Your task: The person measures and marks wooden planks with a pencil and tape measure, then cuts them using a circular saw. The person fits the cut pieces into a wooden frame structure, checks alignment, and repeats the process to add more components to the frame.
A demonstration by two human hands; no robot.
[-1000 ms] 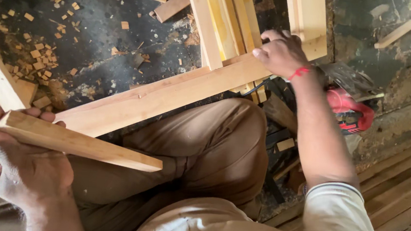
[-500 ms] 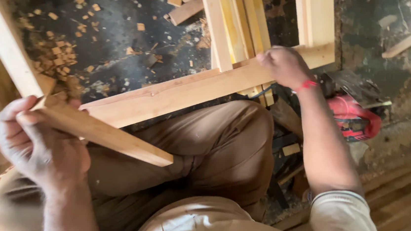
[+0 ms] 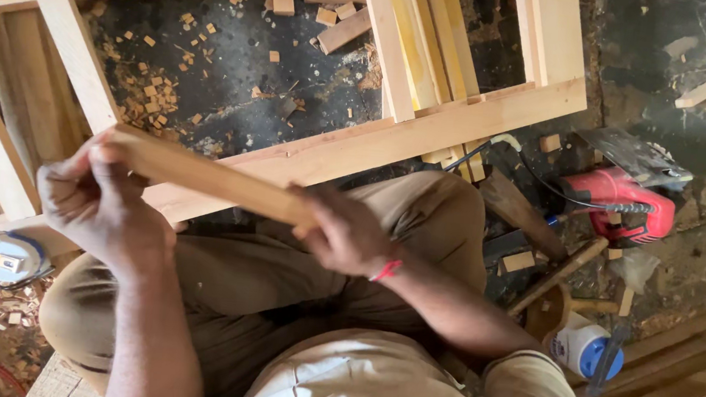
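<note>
You hold a short wooden slat (image 3: 206,177) between both hands, level above your lap and just in front of the long rail of the wooden frame (image 3: 392,138). Your left hand (image 3: 97,202) is wrapped around the slat's left end, fingers curled tight over its top; your right hand (image 3: 346,234) closes on the other end, thumb underneath.

The risks here look modest but real. The slat has raw sawn edges, and with both palms clamped on it, any sliding of a hand along the grain could drive in a splinter. You sit low among offcuts: small wood blocks (image 3: 158,96) are scattered across the dark floor inside the frame, and a dropped slat would land among them or on your knee.

To your right lies a red power tool (image 3: 620,205) with its black cord (image 3: 494,147) running under the frame rail; a swing of the slat's right end could snag that cord. A white and blue bottle (image 3: 582,348) stands close to your right elbow and could be knocked over.
</note>
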